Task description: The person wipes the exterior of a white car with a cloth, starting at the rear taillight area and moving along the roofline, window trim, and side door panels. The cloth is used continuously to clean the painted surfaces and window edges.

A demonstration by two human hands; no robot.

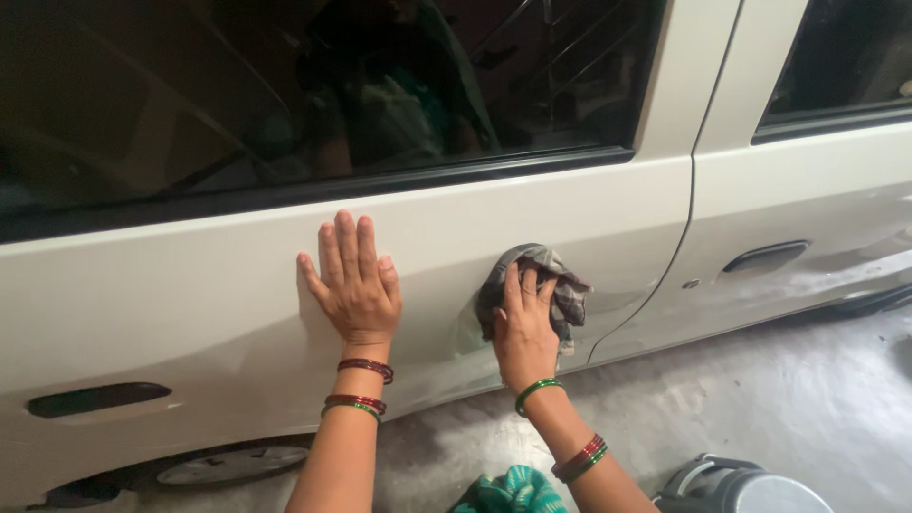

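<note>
A white car door [190, 285] fills most of the view. My left hand [350, 283] lies flat against the door panel, fingers spread and pointing up, holding nothing. To its right, my right hand [522, 328] presses a grey checked cloth [551, 275] against the same panel near the door's rear edge. Red and green bangles sit on both wrists.
Dark window glass [332, 85] runs above the panel. A black door handle [95, 399] sits low at the left, another handle [765, 256] on the neighbouring door at the right. A grey bucket [741, 489] stands on the concrete floor at bottom right. A wheel [228, 465] shows below.
</note>
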